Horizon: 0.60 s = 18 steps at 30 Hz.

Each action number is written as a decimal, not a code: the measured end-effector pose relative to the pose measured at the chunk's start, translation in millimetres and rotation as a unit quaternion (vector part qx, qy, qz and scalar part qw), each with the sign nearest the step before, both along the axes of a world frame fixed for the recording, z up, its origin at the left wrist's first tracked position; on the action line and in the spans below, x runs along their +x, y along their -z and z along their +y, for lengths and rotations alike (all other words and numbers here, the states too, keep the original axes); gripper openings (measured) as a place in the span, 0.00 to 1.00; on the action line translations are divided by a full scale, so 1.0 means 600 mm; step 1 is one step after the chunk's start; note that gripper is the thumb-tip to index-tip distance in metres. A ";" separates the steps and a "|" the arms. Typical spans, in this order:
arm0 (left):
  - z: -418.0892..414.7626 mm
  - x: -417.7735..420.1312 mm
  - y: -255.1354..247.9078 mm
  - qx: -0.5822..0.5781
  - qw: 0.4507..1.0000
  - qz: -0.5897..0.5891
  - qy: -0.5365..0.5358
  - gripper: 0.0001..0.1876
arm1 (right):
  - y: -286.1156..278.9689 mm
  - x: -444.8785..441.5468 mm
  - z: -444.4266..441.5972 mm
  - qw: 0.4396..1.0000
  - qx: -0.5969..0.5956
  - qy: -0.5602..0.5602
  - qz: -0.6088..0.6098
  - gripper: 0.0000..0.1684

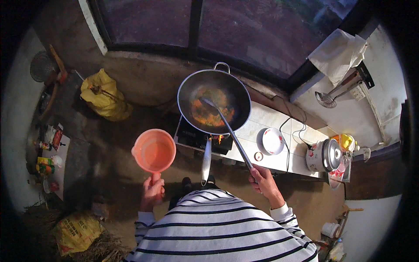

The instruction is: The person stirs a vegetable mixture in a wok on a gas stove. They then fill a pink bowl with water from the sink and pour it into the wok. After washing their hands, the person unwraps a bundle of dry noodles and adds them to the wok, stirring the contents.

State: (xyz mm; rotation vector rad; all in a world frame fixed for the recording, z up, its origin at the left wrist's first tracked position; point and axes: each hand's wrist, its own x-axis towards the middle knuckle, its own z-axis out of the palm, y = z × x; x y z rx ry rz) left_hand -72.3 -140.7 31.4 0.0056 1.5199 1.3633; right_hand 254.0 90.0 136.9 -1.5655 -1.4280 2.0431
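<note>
My left hand (153,193) grips the handle of an orange plastic dipper (154,150), held level at the left of the stove; its inside looks wet or partly filled, but I cannot tell which. My right hand (264,183) is closed round the long metal handle of a cooking spatula (234,136), whose head rests in the food. A deep dark wok (240,104) stands on the gas stove (190,134). Orange and green food (212,113) lies in the wok's bottom, apparently in liquid. Flame shows under the wok's near rim, beside its metal handle (207,162).
Right of the stove, a floral plate (273,141), a small round item (258,156), cables and a rice cooker (317,157) occupy the tiled counter (255,121). A yellow sack (108,98) stands at the left. Skimmers (325,100) hang on the right wall.
</note>
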 end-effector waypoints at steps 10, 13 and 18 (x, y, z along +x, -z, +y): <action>0.002 0.004 0.010 0.020 1.000 -0.009 -0.022 0.16 | 0.044 0.009 0.027 0.994 0.066 0.078 -0.038 0.13; 0.005 0.009 0.000 0.017 1.000 0.009 0.003 0.17 | 0.051 -0.007 0.030 0.997 0.038 0.063 -0.005 0.15; 0.003 0.007 0.000 0.013 1.000 0.004 0.018 0.18 | 0.018 -0.017 0.001 0.999 -0.025 0.007 0.039 0.18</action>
